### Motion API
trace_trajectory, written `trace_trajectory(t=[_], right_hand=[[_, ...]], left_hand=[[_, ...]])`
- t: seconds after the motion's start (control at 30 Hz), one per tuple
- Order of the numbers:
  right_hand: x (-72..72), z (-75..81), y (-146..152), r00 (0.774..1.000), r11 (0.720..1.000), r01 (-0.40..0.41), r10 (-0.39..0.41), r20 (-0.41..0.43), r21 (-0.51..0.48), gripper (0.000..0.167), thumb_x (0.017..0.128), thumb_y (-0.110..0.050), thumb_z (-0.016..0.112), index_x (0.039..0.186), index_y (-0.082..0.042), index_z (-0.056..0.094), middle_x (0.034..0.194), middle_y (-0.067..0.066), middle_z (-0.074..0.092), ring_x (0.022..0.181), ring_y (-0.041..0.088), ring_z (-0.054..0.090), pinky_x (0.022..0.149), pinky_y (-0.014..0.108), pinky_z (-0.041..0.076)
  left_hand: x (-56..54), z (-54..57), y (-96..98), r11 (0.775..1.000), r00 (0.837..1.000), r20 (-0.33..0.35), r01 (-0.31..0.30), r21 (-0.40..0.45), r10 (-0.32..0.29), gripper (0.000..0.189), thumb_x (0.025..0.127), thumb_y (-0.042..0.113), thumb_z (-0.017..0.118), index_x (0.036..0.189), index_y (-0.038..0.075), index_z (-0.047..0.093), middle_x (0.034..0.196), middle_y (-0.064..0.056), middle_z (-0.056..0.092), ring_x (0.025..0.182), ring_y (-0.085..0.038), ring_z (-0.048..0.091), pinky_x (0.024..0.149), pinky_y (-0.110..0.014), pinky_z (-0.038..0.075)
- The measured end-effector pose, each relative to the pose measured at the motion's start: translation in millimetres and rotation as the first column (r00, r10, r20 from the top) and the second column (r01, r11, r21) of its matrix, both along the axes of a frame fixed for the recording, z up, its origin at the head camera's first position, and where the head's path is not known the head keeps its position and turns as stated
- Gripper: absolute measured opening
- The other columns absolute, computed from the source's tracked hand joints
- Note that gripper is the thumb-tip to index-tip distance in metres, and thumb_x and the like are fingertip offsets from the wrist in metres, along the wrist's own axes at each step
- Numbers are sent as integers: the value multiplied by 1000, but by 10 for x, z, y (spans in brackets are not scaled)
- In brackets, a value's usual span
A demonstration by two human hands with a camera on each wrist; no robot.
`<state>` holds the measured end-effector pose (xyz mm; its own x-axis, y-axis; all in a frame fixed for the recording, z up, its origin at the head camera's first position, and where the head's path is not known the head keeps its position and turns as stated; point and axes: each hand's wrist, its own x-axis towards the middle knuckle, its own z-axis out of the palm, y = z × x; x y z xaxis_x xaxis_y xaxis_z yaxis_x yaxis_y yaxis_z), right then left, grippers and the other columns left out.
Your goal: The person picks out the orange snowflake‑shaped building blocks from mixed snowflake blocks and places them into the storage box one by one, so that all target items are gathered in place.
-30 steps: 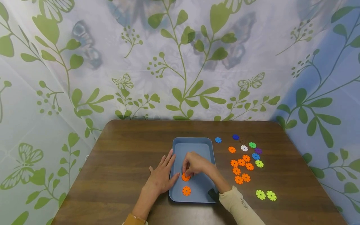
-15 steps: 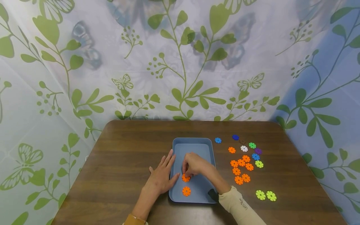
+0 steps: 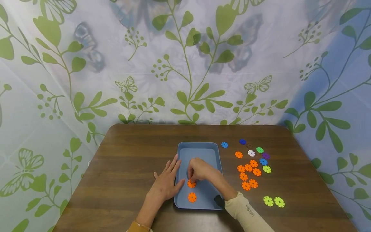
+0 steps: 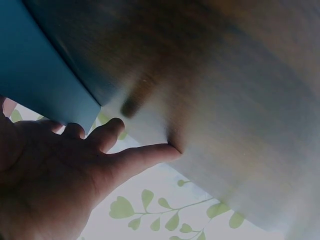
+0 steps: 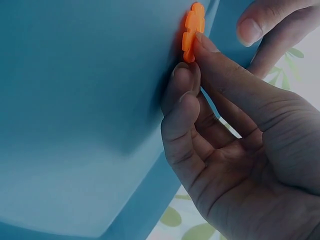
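Inside the blue-grey tray [image 3: 200, 152], my right hand [image 3: 200, 169] pinches an orange notched interlocking disc [image 3: 191, 184] between thumb and fingertips. The right wrist view shows this orange disc [image 5: 191, 31] almost edge-on, close to the tray floor, with the thumb tip at its edge. Just nearer to me, a second orange disc [image 3: 192, 197] lies flat in the tray. My left hand [image 3: 166, 184] rests over the tray's left rim with fingers spread and the thumb reaching inside. In the left wrist view, the fingers of that hand [image 4: 45, 170] extend along the tray's outer wall [image 4: 45, 75].
Right of the tray, several orange discs [image 3: 248, 167] lie grouped on the brown table [image 3: 130, 154]. Around them are a white disc [image 3: 251, 153], blue, green, purple and brown ones. Two yellow-green discs [image 3: 273, 201] lie nearer. A leaf-patterned curtain [image 3: 185, 80] hangs behind.
Almost nothing differs. Both hands keep their places, and the right fingertips stay on the same orange disc; the whole view shifts very slightly.
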<state>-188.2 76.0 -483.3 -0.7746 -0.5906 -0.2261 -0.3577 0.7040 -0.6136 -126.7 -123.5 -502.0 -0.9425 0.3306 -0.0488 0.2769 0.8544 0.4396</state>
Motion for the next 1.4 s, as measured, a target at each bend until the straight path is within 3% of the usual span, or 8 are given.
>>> trace_trajectory(t=[0.37,1.07,1.4], right_hand=[[-12,15,-8,999,1000,26,-26,20,1,20,80,3,93,71,-9,80,66,-5,70,56,9,60,55,23,54],[-29,-24,-11,1000,999,10,-9,-28,33,21,79,-4,96,69,-11,80,63,-7,68,55,8,57,54,22,49],[-16,81,16,995,999,-32,28,-95,-43,23,78,1,95,67,-10,78,63,-7,68,56,6,57,54,22,49]], left_hand=[[-4,20,2,1000,1000,-9,4,1,-4,80,104,43,70,169,13,37,181,-4,20,160,-41,34,101,-94,26],[0,2,3,1000,1000,-7,8,11,-8,78,105,43,68,170,13,36,181,-4,20,160,-42,33,101,-94,27],[13,-3,-3,1000,1000,-9,8,12,-8,78,105,42,68,169,13,36,181,-4,20,160,-42,33,101,-94,27]])
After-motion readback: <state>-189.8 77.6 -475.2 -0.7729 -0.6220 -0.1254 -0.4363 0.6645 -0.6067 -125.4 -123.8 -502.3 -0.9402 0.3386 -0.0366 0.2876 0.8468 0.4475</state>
